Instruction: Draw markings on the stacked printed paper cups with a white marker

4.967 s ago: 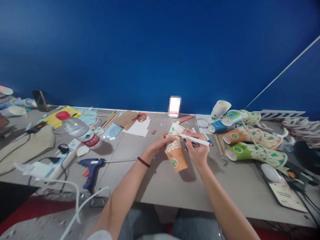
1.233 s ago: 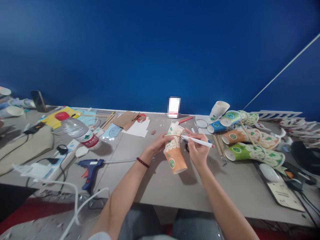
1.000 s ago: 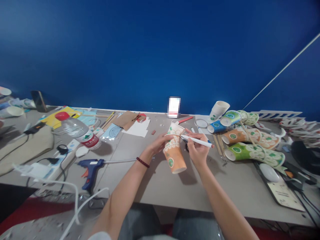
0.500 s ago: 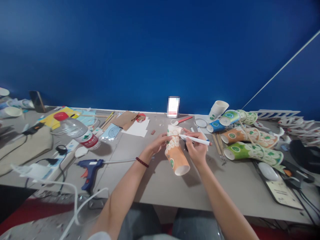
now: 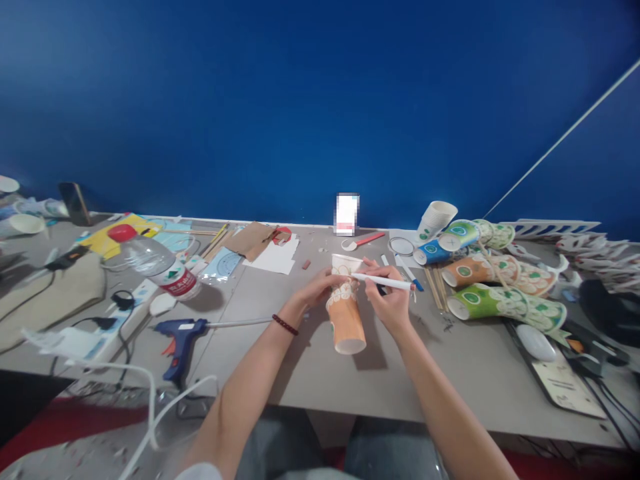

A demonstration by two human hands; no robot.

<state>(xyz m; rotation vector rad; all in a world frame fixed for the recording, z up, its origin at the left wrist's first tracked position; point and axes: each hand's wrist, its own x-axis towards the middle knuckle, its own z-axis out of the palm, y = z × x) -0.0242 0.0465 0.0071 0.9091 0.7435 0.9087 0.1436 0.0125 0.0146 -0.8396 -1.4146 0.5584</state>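
My left hand point(image 5: 320, 289) grips an orange patterned paper cup point(image 5: 345, 319) near its rim, holding it above the grey table point(image 5: 310, 360) with its base tilted toward me. A second patterned cup point(image 5: 344, 267) is nested at its far end. My right hand point(image 5: 387, 300) is closed on a white pen point(image 5: 383, 283), whose tip touches the cup's upper side. A dark bead bracelet point(image 5: 285, 325) circles my left wrist.
Several paper cups joined in rows point(image 5: 500, 293) lie at the right, with wooden sticks point(image 5: 437, 287) beside them. A blue glue gun point(image 5: 183, 333), a water bottle point(image 5: 155, 261), cables and a power strip point(image 5: 115, 320) sit at the left. Cardboard and paper scraps point(image 5: 265, 243) lie behind.
The cup has turned in my left hand, so its base now faces me more squarely. The pen has shifted a little left along the cup.
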